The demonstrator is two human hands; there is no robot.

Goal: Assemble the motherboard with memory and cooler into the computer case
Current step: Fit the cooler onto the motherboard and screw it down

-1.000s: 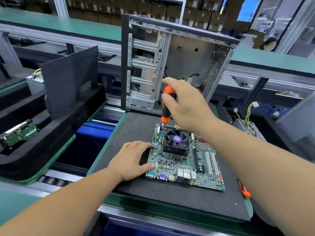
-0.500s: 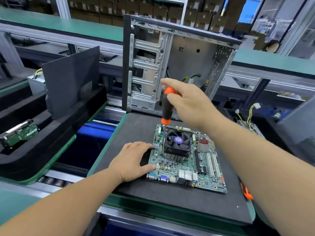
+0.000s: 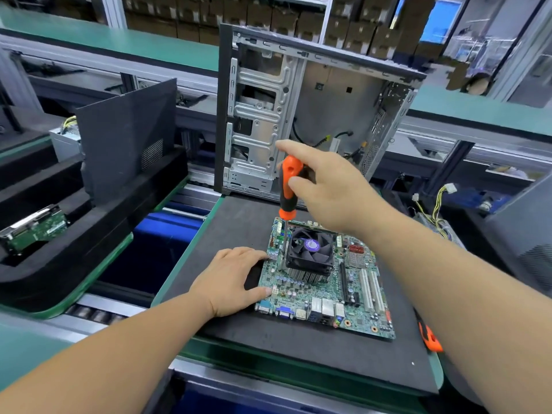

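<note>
Standing upright at the far edge of the dark foam mat (image 3: 227,234) is one open computer case (image 3: 301,115), its bare metal interior turned toward the viewer. One motherboard (image 3: 325,294) is laid flat on the mat in front of the case, apart from it. One black cooler (image 3: 310,252) with a fan is seated on the board's far half. Two white slots are counted at the board's right side. Two hands are seen. The left hand (image 3: 230,282) is spread flat, fingers fairly straight, its fingertips resting on the board's left edge. The right hand (image 3: 325,186) is curled around the handle of one orange-and-black screwdriver (image 3: 288,189), held nearly upright with its shaft set down beside the cooler's left side. A second orange tool (image 3: 430,339) is partly hidden under the right forearm.

Compared with half a second ago, the screwdriver's position at the cooler is unchanged; the right forefinger is now raised over the handle top. The left hand has not moved.
</note>
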